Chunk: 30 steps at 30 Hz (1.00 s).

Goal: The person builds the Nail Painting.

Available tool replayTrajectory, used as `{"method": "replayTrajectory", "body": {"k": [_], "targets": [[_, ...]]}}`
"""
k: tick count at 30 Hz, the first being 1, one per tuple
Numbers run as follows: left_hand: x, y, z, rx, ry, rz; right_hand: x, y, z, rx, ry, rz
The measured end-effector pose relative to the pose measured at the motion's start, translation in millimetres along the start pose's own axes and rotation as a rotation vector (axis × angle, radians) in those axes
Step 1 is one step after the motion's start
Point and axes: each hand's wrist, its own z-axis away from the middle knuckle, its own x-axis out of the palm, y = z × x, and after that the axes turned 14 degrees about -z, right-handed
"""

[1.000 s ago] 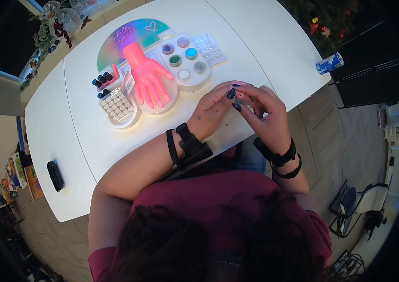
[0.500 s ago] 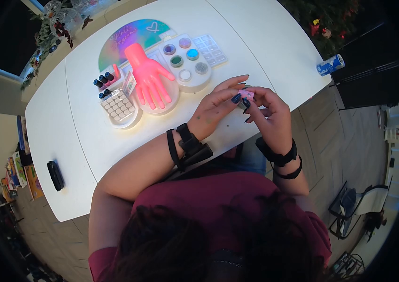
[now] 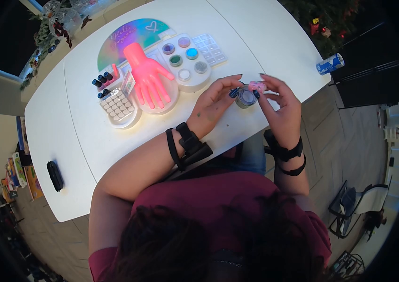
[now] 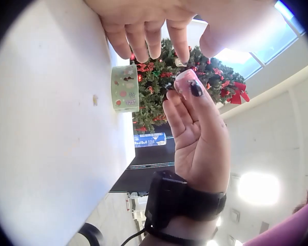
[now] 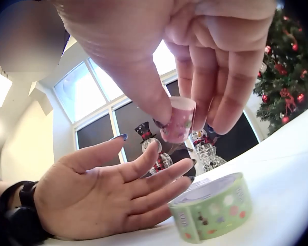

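My right hand [image 3: 284, 110] pinches a small pink patterned roll [image 5: 178, 120] between thumb and fingers, slightly above the table. Just below it, a wider green roll of patterned tape [image 5: 213, 210] lies flat on its edge, its hollow top showing in the head view. Beside that roll, my left hand [image 3: 211, 107] rests low at the table with loosely spread fingers and nothing in its grasp. In the left wrist view the pink roll [image 4: 186, 82] is held up near the left fingertips, with the green roll [image 4: 125, 89] against the white tabletop.
A pink model hand [image 3: 148, 75] stands on a round white base. Around it are glitter pots [image 3: 191, 53] on a white stand, dark-capped bottles [image 3: 103, 80], a case of white round pots [image 3: 117, 105] and a clear tray [image 3: 209, 49]. A blue can [image 3: 330, 64] is near the table's right edge.
The hands were close together around the rolls. My right hand has drawn away to the right with the pink roll, and the green roll has come into view between the hands.
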Motion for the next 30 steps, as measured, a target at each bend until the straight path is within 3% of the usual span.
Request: {"method": "replayTrajectory", "body": {"k": [3, 5, 20, 30], "targets": [[0.6, -2.7, -0.4, -0.033, 0.027, 0.081, -6.5, -5.0, -3.1, 0.034, 0.041, 0.013], [0.5, -4.6, -0.5, -0.029, 0.032, 0.081, -14.0, -2.7, -4.7, -0.112, -0.105, 0.399], [-1.7, -3.6, 0.6, -0.050, -0.054, 0.129, -10.5, 9.3, -1.2, -0.174, -0.243, 0.428], [2.1, -3.2, 1.0, -0.085, -0.075, 0.105, -3.1, 0.7, 4.1, -0.092, -0.187, 0.383]]}}
